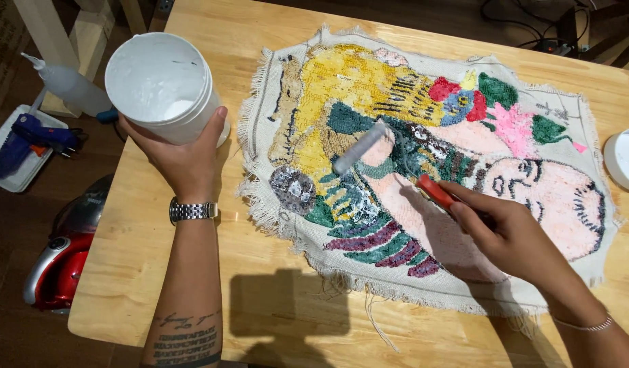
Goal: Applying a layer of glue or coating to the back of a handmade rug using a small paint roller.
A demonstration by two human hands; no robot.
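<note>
Your left hand (181,153) grips a white plastic tub (161,85), tilted, above the wooden table (158,272). Your right hand (508,235) holds a red-handled roller (389,160), its grey head resting on the tufted fabric piece (423,170). White lid (624,160) at table's right edge; blue glue gun (28,140) on a floor tray

Materials and finishes

Tufted rug (410,170): rough yarn on frayed cloth; at its 9 o'clock, smooth white plastic tub (161,85); table (273,300): satin wood; wristwatch (192,210): polished metal.
</note>
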